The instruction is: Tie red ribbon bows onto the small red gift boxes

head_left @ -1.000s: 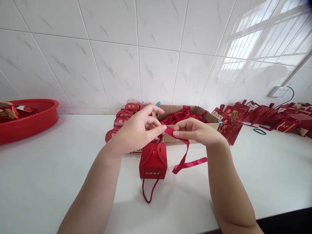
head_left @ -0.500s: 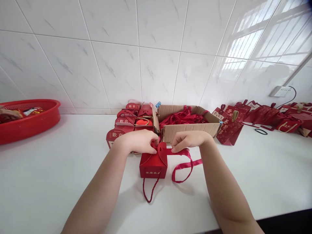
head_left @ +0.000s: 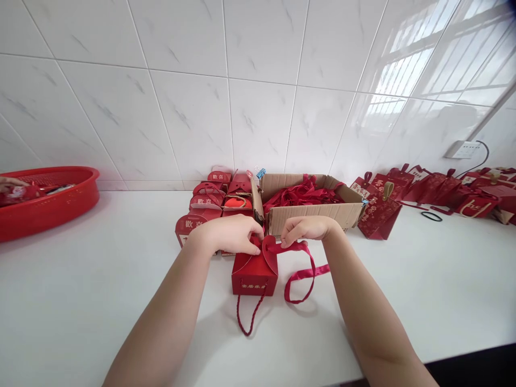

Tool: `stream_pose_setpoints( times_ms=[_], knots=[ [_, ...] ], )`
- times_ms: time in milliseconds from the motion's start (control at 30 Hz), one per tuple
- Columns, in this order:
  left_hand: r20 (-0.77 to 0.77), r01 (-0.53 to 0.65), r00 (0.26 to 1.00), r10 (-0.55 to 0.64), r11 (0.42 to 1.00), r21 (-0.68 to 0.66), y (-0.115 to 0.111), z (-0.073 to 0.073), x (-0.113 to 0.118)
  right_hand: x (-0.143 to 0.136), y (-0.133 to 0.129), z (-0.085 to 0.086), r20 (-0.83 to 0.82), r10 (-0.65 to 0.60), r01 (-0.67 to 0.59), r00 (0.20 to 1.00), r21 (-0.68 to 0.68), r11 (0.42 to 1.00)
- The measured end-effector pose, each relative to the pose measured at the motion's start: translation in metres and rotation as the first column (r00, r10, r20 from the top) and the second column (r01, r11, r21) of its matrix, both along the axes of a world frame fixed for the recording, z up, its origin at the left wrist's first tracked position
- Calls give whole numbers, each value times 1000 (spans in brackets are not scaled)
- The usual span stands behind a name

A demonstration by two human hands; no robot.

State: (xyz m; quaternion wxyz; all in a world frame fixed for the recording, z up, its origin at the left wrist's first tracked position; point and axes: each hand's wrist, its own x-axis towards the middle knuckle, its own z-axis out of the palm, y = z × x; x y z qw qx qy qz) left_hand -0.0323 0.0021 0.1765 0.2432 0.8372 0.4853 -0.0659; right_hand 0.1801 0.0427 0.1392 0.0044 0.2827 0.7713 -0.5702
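Observation:
A small red gift box with gold lettering stands on the white table, its curved top flaps raised and its twisted cord handle lying toward me. At the left of the flaps, my left hand is closed in a pinch on the box top; its fingertips are partly hidden. My right hand pinches a dark pink ribbon close to the hole in the right flap. From the flap the ribbon runs to those fingers, then curls down in a loop onto the table.
Behind the box stands a cardboard box of red ribbons. Several red gift boxes are stacked left of it, and red bags stand right. Another person's hand reaches into a red basket. A black ring lies right.
My right hand has moved slightly left, toward the box, with the ribbon slackening. My left hand stays on the box top. The other person's hand in the basket has shifted left.

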Motion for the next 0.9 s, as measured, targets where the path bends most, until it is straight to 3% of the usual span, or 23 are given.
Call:
stream_pose_setpoints(
  times_ms=[300,533,900],
  knots=[
    [83,-22,996,22,1000,0,-2,1,4,-2,3,-4,-19,8,-7,1000,10,1000],
    [110,5,994,-4,1000,-8,0,1,8,3,3,-2,-99,40,-42,994,-18,999],
    [128,74,990,-67,996,-54,2,-1,12,0,1,0,-73,61,-62,995,-15,998]
  ],
)
